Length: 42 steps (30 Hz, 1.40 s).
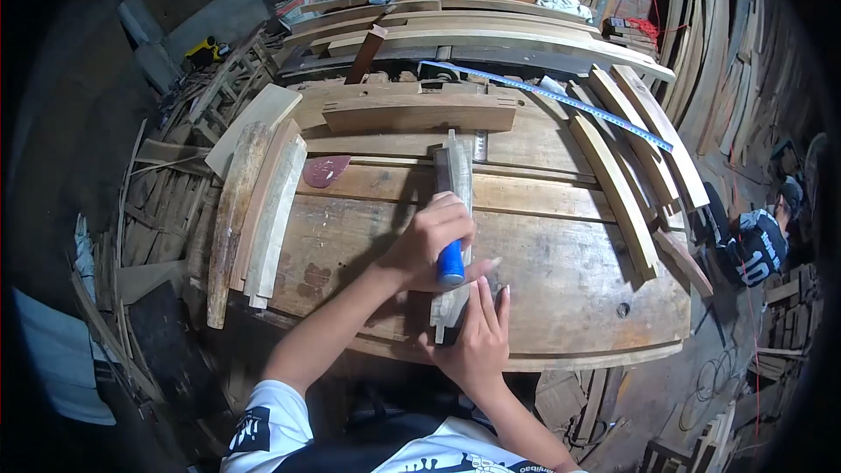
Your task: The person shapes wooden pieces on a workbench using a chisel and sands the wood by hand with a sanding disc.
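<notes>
A pale wooden piece (459,166) with a narrow tenon at each end lies lengthwise before me on the workbench (350,254). My left hand (435,232) is closed around a blue cylindrical handle (451,264) above the middle of this piece; whatever the handle belongs to is hidden by the hand. At the near end, my right hand (479,337) straddles the wooden piece, thumb on its left and outstretched fingers along its right side. A planed wooden block (420,114) with cut slots lies crosswise beyond the far end.
Left on the bench are several boards (276,210) and a dark red sanding disc (326,171). Wooden strips (618,197) and a blue measuring tape (561,98) lie right. Long planks (491,35) are stacked behind. Another person (760,241) is low down at the far right.
</notes>
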### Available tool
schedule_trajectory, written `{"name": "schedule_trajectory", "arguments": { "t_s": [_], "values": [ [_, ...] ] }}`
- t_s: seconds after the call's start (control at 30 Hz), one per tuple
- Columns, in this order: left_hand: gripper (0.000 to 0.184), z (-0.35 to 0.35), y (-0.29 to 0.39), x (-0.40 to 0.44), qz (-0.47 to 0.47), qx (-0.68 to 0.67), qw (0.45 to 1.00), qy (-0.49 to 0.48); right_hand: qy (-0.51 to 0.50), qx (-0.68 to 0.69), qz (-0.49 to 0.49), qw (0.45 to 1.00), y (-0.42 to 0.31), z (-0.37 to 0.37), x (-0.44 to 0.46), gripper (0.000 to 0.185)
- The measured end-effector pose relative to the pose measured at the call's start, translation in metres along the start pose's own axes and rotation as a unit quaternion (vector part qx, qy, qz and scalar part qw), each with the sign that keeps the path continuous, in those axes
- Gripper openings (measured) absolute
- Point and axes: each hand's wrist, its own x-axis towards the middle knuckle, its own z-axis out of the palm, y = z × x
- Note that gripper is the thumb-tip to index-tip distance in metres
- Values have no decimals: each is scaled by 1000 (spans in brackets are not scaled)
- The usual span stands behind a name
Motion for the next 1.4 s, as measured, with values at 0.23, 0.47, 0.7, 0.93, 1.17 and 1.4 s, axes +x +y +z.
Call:
{"name": "schedule_trajectory", "arguments": {
  "t_s": [0.23, 0.47, 0.7, 0.93, 1.17, 1.4],
  "values": [
    [38, -5, -6, 4, -17, 12, 1000, -8, 24, -16, 1, 1000, -3, 1, -1, 95],
    [39, -7, -15, 2, 5, -5, 1000, -6, 30, -35, 2, 999, -3, 3, -3, 92],
    [40, -13, 4, -8, 24, -23, 999, -3, 47, -27, 3, 999, -5, 5, -4, 86],
    [43, -8, -12, -12, 63, 14, 998, -5, 34, -36, 5, 999, -2, 4, -3, 88],
    [41, -4, 3, -11, 60, -23, 998, -13, 20, -23, 14, 999, 0, 5, -3, 89],
    [40, -3, -1, -8, 74, -13, 996, -37, 38, -35, 8, 999, -3, 3, -3, 85]
  ]
}}
